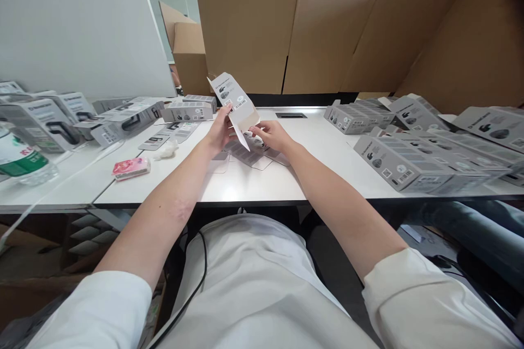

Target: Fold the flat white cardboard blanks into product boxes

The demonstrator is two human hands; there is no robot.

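Observation:
My left hand (220,126) holds a small grey printed carton (234,97), tilted above the table, with its thumb on the printed face. The carton's near end is open, and a white flap (242,135) hangs from it. At that open end, the fingers of my right hand (273,135) are pinched together beside a small whitish piece; whether it is part of the carton or a separate thing I cannot tell. Below both hands, flat grey printed cardboard pieces (249,158) lie on the white table (254,185), partly hidden by the hands.
Rows of grey cartons (403,163) stand at the right, and more cartons (45,120) are at the left. A pink packet (131,168), a crumpled clear plastic piece (166,150) and a bottle (24,161) lie left of my arm. Tall brown cardboard (249,22) rises behind the table.

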